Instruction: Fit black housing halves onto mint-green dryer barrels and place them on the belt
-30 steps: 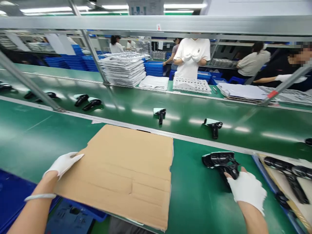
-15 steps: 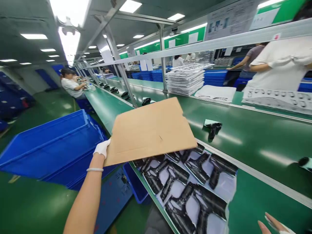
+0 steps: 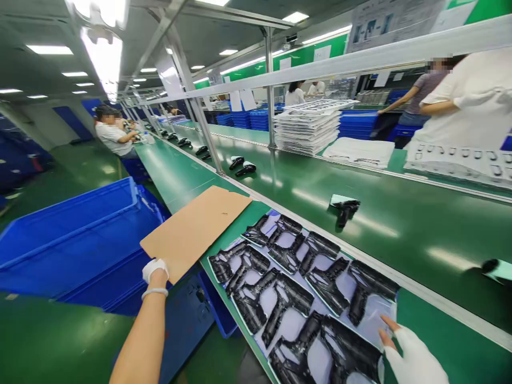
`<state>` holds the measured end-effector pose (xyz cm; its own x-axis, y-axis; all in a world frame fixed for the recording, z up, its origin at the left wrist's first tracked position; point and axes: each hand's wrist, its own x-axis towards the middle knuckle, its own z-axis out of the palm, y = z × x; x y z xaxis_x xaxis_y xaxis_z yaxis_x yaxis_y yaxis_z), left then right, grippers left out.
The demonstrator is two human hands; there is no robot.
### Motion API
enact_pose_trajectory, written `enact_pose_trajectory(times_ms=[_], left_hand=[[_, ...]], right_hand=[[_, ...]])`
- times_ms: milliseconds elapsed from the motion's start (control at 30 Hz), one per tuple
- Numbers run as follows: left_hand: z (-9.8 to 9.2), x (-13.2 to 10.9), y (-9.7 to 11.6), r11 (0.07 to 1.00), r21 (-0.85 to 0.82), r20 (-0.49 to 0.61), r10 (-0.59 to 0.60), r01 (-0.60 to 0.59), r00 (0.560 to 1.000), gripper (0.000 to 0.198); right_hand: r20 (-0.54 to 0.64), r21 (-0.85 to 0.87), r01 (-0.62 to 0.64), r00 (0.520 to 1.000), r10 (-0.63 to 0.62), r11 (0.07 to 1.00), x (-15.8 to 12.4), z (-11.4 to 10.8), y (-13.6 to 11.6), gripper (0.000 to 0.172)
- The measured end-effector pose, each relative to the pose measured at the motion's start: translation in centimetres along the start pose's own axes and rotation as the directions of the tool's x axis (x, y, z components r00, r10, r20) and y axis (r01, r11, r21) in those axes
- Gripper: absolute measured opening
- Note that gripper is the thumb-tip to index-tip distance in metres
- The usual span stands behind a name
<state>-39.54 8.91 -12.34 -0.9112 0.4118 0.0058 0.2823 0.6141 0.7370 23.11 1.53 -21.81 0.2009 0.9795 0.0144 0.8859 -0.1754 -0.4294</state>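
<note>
My left hand (image 3: 155, 270), in a white glove with a band on the wrist, grips the near edge of a flat brown cardboard sheet (image 3: 196, 230). The sheet lies low over the green bench at its left edge. Beside it several black pistol-shaped plastic housing halves (image 3: 294, 290) lie in rows on a whitish lining (image 3: 292, 322). At the lower right my right hand (image 3: 414, 354), gloved with bare fingertips, has thumb and finger apart by the lining's right edge. Nothing shows between those fingers.
Large blue crates (image 3: 80, 240) stand on the floor at left. Beyond a metal rail runs a green belt (image 3: 404, 229) carrying a black housing (image 3: 344, 209) on a pale green piece. White trays (image 3: 306, 130) are stacked behind it. Co-workers sit or stand further off.
The cardboard sheet has moved left and down with my left hand, uncovering more black housings. My right hand has come further into view, toward the lining.
</note>
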Motion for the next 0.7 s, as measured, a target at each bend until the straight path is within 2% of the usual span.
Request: enact_pose_trajectory(times_ms=[33, 100, 167, 200, 233, 267, 300, 333, 400, 433, 467, 500, 533, 567, 633, 700], left_hand=[[0.3, -0.3, 0.3, 0.998, 0.069, 0.008, 0.012, -0.012, 1.000, 0.037], [1.2, -1.4, 1.4, 0.981, 0.174, 0.034, 0.077, -0.081, 0.996, 0.038], [2.9, -3.5, 3.0, 0.945, 0.229, 0.118, 0.212, -0.234, 0.970, 0.038], [4.0, -5.2, 3.9, 0.912, 0.232, 0.186, 0.300, -0.339, 0.936, 0.037], [5.3, -7.4, 4.9, 0.863, 0.212, 0.275, 0.397, -0.459, 0.875, 0.035], [6.6, -9.9, 5.8, 0.795, 0.167, 0.373, 0.496, -0.583, 0.784, 0.032], [7.8, -12.7, 6.6, 0.714, 0.107, 0.467, 0.578, -0.692, 0.669, 0.028], [8.9, -15.8, 7.3, 0.614, 0.026, 0.560, 0.644, -0.789, 0.521, 0.025], [10.8, -21.8, 8.3, 0.406, -0.144, 0.690, 0.695, -0.902, 0.203, 0.024], [11.5, -24.5, 8.6, 0.312, -0.215, 0.724, 0.687, -0.925, 0.063, 0.023], [12.0, -26.8, 8.9, 0.229, -0.268, 0.744, 0.666, -0.936, -0.051, 0.022], [12.6, -28.6, 9.1, 0.161, -0.298, 0.757, 0.640, -0.941, -0.130, 0.023], [13.0, -30.1, 9.2, 0.104, -0.312, 0.770, 0.610, -0.944, -0.187, 0.023], [13.5, -31.1, 9.4, 0.058, -0.312, 0.782, 0.582, -0.948, -0.222, 0.023], [14.3, -32.1, 9.7, -0.011, -0.290, 0.810, 0.529, -0.957, -0.252, 0.020], [14.9, -32.4, 9.9, -0.056, -0.264, 0.835, 0.486, -0.963, -0.257, 0.016]], right_hand=[[0.056, -0.013, -0.024, 0.998, 0.025, 1.000, 0.4, -0.7, -1.6, 0.054], [0.154, -0.068, -0.094, 0.983, 0.104, 0.993, 1.6, -1.8, -4.2, 0.060], [0.200, -0.124, -0.154, 0.964, 0.177, 0.980, 2.9, -2.2, -6.1, 0.060], [0.201, -0.148, -0.168, 0.960, 0.196, 0.975, 3.4, -2.3, -6.8, 0.059], [0.193, -0.175, -0.169, 0.960, 0.202, 0.970, 3.9, -2.2, -7.4, 0.058], [0.187, -0.199, -0.155, 0.963, 0.193, 0.968, 4.4, -2.0, -7.9, 0.057], [0.191, -0.225, -0.134, 0.965, 0.178, 0.965, 4.7, -1.8, -8.3, 0.056], [0.207, -0.248, -0.107, 0.965, 0.160, 0.963, 5.1, -1.5, -8.6, 0.054], [0.254, -0.274, -0.055, 0.959, 0.127, 0.960, 5.6, -1.0, -9.0, 0.049], [0.271, -0.274, -0.037, 0.956, 0.114, 0.961, 5.8, -0.8, -9.0, 0.046], [0.274, -0.269, -0.026, 0.956, 0.102, 0.963, 5.9, -0.7, -8.8, 0.044], [0.260, -0.260, -0.022, 0.961, 0.092, 0.965, 5.9, -0.6, -8.6, 0.042], [0.232, -0.247, -0.023, 0.969, 0.082, 0.969, 5.8, -0.5, -8.3, 0.041], [0.193, -0.230, -0.026, 0.978, 0.072, 0.973, 5.6, -0.5, -7.8, 0.040], [0.092, -0.179, -0.022, 0.995, 0.039, 0.984, 4.8, -0.7, -6.8, 0.039], [-0.028, -0.109, 0.013, 0.999, -0.016, 0.994, 3.5, -0.9, -5.7, 0.038]])
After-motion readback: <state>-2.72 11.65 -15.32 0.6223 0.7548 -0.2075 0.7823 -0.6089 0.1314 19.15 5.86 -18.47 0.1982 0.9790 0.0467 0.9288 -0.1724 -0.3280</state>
